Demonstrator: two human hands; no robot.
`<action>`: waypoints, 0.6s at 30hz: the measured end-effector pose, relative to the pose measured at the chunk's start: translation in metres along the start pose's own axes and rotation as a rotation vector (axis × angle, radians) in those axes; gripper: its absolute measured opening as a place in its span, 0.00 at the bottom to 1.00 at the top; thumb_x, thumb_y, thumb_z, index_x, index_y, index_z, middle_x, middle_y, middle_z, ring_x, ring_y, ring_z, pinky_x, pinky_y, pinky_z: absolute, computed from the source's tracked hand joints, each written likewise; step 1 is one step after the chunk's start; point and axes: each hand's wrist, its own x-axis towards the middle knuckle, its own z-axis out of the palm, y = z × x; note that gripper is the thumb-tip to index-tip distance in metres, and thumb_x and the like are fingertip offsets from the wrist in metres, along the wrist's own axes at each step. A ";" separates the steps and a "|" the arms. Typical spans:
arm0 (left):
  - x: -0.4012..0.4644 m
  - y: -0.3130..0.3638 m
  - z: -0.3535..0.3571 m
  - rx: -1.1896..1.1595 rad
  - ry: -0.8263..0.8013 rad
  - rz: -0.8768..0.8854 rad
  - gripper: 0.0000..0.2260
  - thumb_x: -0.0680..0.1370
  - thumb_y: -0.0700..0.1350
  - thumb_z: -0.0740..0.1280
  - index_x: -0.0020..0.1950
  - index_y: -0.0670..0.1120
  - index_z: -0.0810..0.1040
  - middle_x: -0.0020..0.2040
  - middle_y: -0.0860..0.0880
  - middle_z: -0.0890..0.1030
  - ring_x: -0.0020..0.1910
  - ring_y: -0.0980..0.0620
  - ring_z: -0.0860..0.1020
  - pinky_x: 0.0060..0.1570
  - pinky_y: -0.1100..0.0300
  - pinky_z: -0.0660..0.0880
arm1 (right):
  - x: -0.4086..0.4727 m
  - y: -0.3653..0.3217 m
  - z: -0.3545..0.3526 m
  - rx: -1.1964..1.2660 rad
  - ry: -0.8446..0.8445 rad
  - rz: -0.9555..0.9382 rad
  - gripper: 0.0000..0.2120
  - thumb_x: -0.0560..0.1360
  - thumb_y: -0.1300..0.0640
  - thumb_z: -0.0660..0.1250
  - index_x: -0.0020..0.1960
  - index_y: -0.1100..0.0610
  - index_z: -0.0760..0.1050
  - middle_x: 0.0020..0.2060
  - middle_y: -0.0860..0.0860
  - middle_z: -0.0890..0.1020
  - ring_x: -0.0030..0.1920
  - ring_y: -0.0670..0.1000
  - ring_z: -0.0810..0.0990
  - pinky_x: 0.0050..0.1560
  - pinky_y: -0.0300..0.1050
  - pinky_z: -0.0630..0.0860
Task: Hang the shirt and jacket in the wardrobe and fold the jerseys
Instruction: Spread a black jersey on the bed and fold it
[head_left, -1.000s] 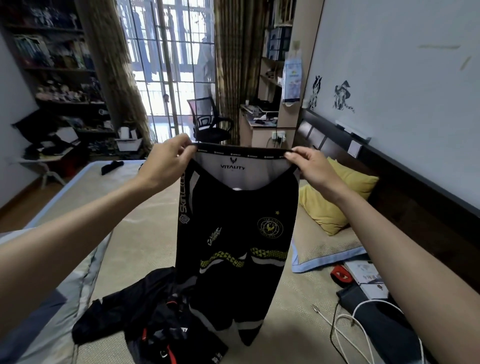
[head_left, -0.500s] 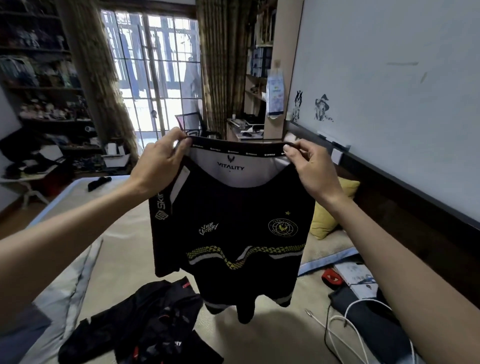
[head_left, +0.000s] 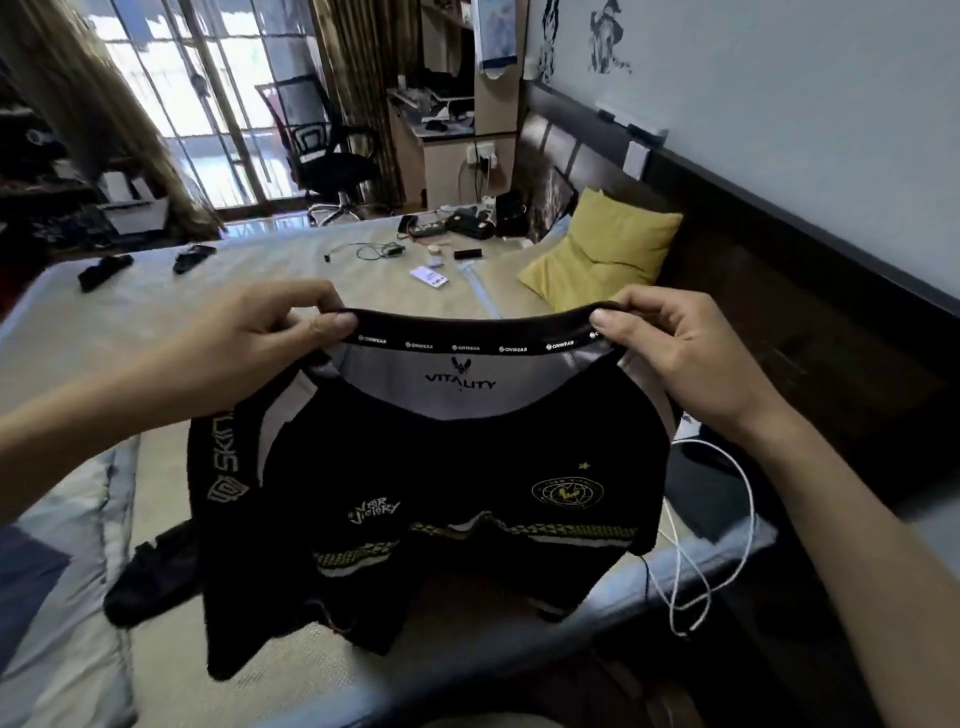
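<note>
A black jersey (head_left: 467, 467) with yellow and white trim and a "VITALITY" neck print hangs stretched between my hands above the bed. My left hand (head_left: 260, 332) pinches the left end of its collar. My right hand (head_left: 670, 353) pinches the right end. The hem droops onto the mat near the bed's front edge. More dark clothing (head_left: 150, 582) lies bunched on the mat behind the jersey's lower left, mostly hidden by it.
The bed's beige mat (head_left: 260, 270) holds small black items, a cable, a card and gadgets at the far side. A yellow pillow (head_left: 602, 249) leans at the dark headboard on the right. A white cable (head_left: 717, 561) loops at the right edge. An office chair (head_left: 322, 150) stands beyond.
The view has tilted downward and my hands have lowered the jersey toward the bed. Its hem now touches the mat, covering most of the dark clothing pile.
</note>
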 end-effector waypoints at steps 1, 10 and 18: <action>0.007 -0.010 0.009 -0.048 -0.025 -0.010 0.10 0.83 0.42 0.64 0.44 0.37 0.76 0.20 0.57 0.72 0.19 0.64 0.68 0.21 0.74 0.59 | 0.001 0.010 0.001 0.002 0.013 0.020 0.11 0.82 0.57 0.67 0.45 0.61 0.81 0.35 0.56 0.80 0.40 0.48 0.75 0.44 0.46 0.69; 0.089 -0.176 0.135 -0.155 -0.253 -0.320 0.19 0.75 0.68 0.65 0.42 0.52 0.77 0.29 0.52 0.78 0.29 0.57 0.72 0.33 0.58 0.66 | 0.062 0.213 0.069 -0.081 -0.150 0.498 0.15 0.79 0.51 0.69 0.45 0.64 0.79 0.31 0.51 0.76 0.33 0.40 0.73 0.39 0.43 0.66; 0.129 -0.356 0.246 -0.170 -0.372 -0.625 0.08 0.81 0.52 0.67 0.42 0.55 0.75 0.30 0.54 0.76 0.31 0.60 0.71 0.37 0.58 0.68 | 0.122 0.411 0.164 -0.103 -0.382 0.732 0.18 0.79 0.45 0.67 0.39 0.58 0.73 0.30 0.46 0.73 0.33 0.42 0.73 0.38 0.45 0.66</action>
